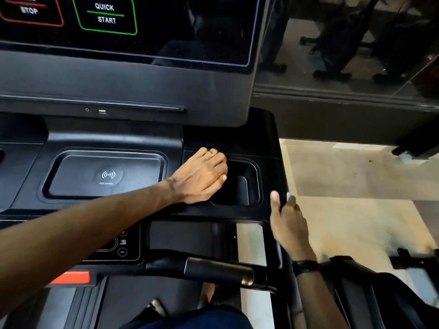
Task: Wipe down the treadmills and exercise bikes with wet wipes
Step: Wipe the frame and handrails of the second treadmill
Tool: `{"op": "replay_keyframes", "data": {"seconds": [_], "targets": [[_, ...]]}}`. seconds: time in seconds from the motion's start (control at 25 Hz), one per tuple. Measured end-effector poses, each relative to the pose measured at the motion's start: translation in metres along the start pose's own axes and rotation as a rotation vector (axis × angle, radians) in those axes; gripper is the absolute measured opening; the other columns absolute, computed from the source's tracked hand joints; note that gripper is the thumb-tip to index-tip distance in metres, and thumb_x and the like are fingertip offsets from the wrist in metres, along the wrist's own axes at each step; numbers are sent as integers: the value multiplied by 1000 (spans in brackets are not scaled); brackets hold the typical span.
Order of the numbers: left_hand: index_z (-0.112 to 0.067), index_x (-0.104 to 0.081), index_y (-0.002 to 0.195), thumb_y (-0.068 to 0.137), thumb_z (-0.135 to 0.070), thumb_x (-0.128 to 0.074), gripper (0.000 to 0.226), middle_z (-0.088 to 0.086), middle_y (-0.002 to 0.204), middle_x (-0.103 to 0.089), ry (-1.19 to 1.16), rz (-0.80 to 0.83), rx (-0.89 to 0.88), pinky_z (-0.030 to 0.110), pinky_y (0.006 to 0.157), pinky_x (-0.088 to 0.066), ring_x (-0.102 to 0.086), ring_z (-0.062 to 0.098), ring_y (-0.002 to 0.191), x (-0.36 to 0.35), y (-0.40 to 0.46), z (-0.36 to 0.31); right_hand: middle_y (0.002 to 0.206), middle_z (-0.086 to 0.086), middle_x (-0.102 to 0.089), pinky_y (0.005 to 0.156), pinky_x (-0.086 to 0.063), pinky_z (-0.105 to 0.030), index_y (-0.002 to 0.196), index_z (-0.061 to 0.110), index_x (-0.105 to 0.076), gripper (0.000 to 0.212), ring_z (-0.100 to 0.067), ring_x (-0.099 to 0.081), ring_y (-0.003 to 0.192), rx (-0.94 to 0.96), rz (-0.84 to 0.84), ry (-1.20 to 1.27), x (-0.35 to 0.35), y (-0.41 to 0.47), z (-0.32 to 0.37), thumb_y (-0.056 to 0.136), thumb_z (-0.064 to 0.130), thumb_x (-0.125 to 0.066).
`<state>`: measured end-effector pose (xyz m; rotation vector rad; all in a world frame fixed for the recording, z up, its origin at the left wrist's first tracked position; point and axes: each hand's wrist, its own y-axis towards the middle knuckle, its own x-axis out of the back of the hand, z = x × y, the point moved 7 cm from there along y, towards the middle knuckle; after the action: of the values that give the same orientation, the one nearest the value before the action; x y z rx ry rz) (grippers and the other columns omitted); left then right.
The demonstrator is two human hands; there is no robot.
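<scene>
The black treadmill console [111,138] fills the view, with a wireless charging tray [104,176] and a cup holder recess [240,184] to its right. My left hand [202,176], wearing a ring, lies palm down on the console at the left rim of the cup holder. Its fingers bend down over the rim, and no wipe shows under it. My right hand [288,222], with a dark wristband, is blurred at the console's right edge [276,162]. Its thumb is on top and its fingers are round the side. A pale spot at its fingertips is too blurred to identify.
The touch screen [123,27] with PAUSE/STOP and QUICK START buttons stands above. A handlebar grip [218,269] and a red safety key [71,279] lie below the console. Pale floor [356,210] and another machine's black frame [380,293] are to the right.
</scene>
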<state>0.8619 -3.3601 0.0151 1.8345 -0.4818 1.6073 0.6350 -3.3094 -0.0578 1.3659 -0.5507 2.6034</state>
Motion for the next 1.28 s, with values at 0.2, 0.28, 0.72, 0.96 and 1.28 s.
{"op": "replay_keyframes", "data": {"seconds": [0.2, 0.28, 0.72, 0.96, 1.28], "targets": [[-12, -60, 92, 98, -43, -24, 48, 9, 100, -57, 79, 112, 7, 44, 83, -45, -57, 28, 85, 12, 0, -9, 152, -17, -39, 118, -30, -43, 153, 4, -29, 89, -31, -35, 142, 108, -123, 1, -1, -87, -28, 90, 66, -15], [-13, -62, 98, 97, -48, -24, 52, 8, 103, -59, 45, 128, 98, 43, 87, -45, -58, 29, 97, 25, -11, -20, 164, -12, -23, 125, -16, -40, 158, 8, -20, 84, -25, -19, 151, 140, -163, -64, -8, -123, -39, 97, 65, -12], [-11, -64, 80, 97, -45, -24, 54, 13, 82, -67, -42, -20, 536, 44, 79, -44, -64, 38, 83, 80, -167, -23, 163, -22, -13, 122, -13, -58, 153, 1, -22, 88, -37, -3, 153, 207, -302, -207, -74, -217, 48, 97, 67, -10], [-17, -54, 72, 98, -37, -22, 45, 12, 78, -66, -90, -118, 549, 43, 77, -42, -62, 37, 78, 80, -172, -25, 162, -15, -23, 125, -3, -44, 154, 3, -27, 78, -24, -5, 154, 772, -121, -282, -105, -254, 131, 102, 62, -17], [-18, -41, 63, 96, -34, -25, 39, 16, 68, -64, -158, -187, 588, 41, 71, -42, -60, 38, 68, 87, -172, -28, 143, -11, -40, 123, -12, -56, 141, 6, -38, 67, -33, -31, 142, 367, -295, -362, -46, -194, 2, 92, 52, -44]]}}
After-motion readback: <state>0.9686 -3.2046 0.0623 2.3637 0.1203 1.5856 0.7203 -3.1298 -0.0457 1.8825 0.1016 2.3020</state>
